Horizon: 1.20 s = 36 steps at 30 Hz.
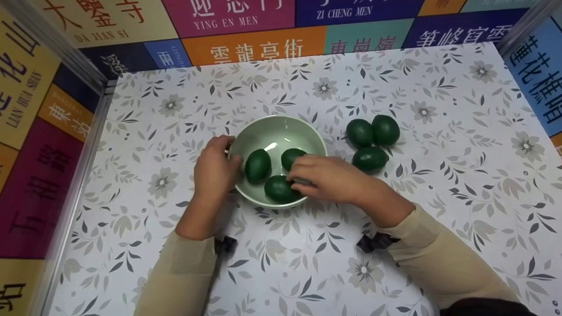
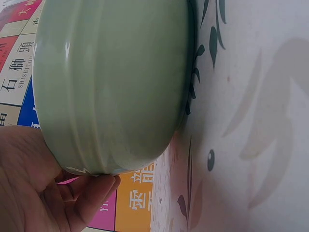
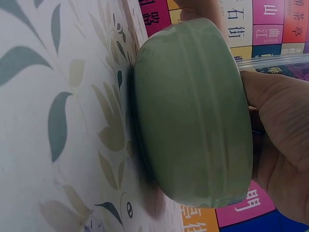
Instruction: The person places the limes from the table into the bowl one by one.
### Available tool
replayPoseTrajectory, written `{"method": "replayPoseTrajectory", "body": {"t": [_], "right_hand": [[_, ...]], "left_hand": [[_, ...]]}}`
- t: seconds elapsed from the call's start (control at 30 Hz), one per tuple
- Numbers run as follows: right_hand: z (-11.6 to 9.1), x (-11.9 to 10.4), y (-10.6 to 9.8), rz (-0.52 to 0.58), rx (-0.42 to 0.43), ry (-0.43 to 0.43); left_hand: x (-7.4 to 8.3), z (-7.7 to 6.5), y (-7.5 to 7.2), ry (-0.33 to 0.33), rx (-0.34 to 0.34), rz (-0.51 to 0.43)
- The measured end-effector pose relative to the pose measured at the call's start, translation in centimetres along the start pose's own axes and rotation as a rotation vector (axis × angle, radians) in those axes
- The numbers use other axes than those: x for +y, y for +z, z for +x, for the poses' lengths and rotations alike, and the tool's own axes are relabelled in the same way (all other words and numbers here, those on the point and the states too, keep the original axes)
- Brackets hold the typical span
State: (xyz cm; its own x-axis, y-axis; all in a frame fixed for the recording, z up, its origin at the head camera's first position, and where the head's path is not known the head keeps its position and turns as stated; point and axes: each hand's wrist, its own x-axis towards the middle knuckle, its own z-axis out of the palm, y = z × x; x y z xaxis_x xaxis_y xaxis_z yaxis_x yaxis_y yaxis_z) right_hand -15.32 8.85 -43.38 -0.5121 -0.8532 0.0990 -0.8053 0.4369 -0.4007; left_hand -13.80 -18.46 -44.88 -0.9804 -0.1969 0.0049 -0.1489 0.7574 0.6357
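A pale green bowl (image 1: pixel 281 127) stands on the table with three dark green limes visible inside: one lime (image 1: pixel 258 166) at the left, another lime (image 1: pixel 292 158) at the back, partly covered by fingers, and a front lime (image 1: pixel 280 189). My left hand (image 1: pixel 215 169) holds the bowl's left side, thumb at the rim and fingers against the outer wall (image 2: pixel 111 96). Over the right rim reaches my right hand (image 1: pixel 327 177), thumb and fingers curled at the right end of the front lime. In the right wrist view the bowl wall (image 3: pixel 193 116) hides those fingertips.
Three more limes lie grouped on the table right of the bowl: one lime (image 1: pixel 360 133), a second lime (image 1: pixel 386 130) touching it, and a third lime (image 1: pixel 370 159) nearer the right forearm. The floral-patterned table (image 1: pixel 175 263) is bordered by colourful lettered panels (image 1: pixel 254 46).
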Motion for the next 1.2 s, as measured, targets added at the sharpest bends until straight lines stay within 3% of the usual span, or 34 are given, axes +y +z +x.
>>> {"method": "replayPoseTrajectory", "body": {"t": [0.47,0.77,1.2], "right_hand": [[-0.4,0.1,-0.2,-0.018,0.071,-0.064],[-1.0,-0.2,-0.6,-0.050,0.169,-0.118],[-1.6,0.1,-1.2,-0.005,0.373,-0.215]], "left_hand": [[0.1,0.1,0.1,0.002,0.009,0.008],[0.1,0.0,0.0,-0.003,0.009,-0.004],[0.2,0.0,0.0,-0.013,0.006,-0.003]]}}
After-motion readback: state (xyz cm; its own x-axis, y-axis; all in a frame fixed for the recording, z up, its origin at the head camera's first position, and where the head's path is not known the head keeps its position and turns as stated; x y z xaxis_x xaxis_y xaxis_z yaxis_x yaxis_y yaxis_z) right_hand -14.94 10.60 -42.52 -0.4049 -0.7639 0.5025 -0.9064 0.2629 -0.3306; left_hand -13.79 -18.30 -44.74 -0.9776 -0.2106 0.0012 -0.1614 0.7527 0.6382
